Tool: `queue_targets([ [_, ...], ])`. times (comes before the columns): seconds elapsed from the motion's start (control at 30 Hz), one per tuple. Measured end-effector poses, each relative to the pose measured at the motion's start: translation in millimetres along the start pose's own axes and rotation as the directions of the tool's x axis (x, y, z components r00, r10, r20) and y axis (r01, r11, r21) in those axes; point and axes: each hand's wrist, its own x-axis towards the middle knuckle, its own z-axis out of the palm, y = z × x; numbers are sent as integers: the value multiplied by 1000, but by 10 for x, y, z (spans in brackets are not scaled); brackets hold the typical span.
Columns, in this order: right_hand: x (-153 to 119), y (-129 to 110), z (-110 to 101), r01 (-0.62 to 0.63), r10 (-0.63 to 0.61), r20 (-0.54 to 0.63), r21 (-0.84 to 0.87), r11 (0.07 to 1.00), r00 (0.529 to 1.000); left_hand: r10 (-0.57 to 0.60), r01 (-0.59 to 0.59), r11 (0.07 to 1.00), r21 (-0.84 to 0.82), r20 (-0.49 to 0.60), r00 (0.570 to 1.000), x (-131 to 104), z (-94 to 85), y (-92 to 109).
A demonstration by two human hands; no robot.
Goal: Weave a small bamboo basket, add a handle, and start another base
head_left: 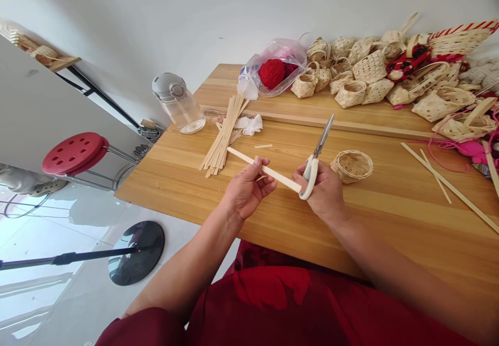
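A pale, flat wooden weaving strip [283,178] runs across in front of me, pinched between the thumb and fingers of my left hand [249,186]. Its right end reaches the scissors' handle. My right hand [325,190] is closed round the white handles of a pair of scissors [311,176], whose metal blades point up and away. The blades look closed or nearly so. Just beyond my right hand stands a small round woven basket [352,165]. A bundle of similar strips [224,141] lies on the table to the left of my left hand.
A clear water bottle [180,104] stands near the table's left edge. Behind lie a plastic bag of red yarn [275,70] and several small woven baskets [351,92]. Loose strips [448,185] rest at right. On the floor stand red stools [74,152] and a round black base [136,252].
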Motion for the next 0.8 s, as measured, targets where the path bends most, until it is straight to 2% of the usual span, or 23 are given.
queue_targets([
  [0.1, 55, -51, -51, 55, -56, -13, -49, 997, 998, 11, -13, 997, 81, 22, 1000, -14, -43, -2],
  [0.3, -30, -127, 7, 24, -25, 190, 12, 1000, 982, 79, -78, 996, 45, -19, 997, 30, -16, -48],
  [0.37, -89, -109, 64, 9, -14, 206, 25, 1000, 979, 77, -77, 997, 14, -27, 997, 48, 2, -74],
  [0.57, -184, 2, 208, -84, 69, 158, 91, 992, 985, 100, -100, 995, 0, -16, 995, 78, 50, -181],
  [0.73, -193, 6, 273, -40, 39, 51, 17, 999, 998, 134, -134, 991, -10, -25, 991, 74, 99, -247],
  [0.8, -190, -5, 274, -38, 38, 52, 15, 999, 998, 123, -123, 992, -9, -27, 992, 69, 96, -249],
])
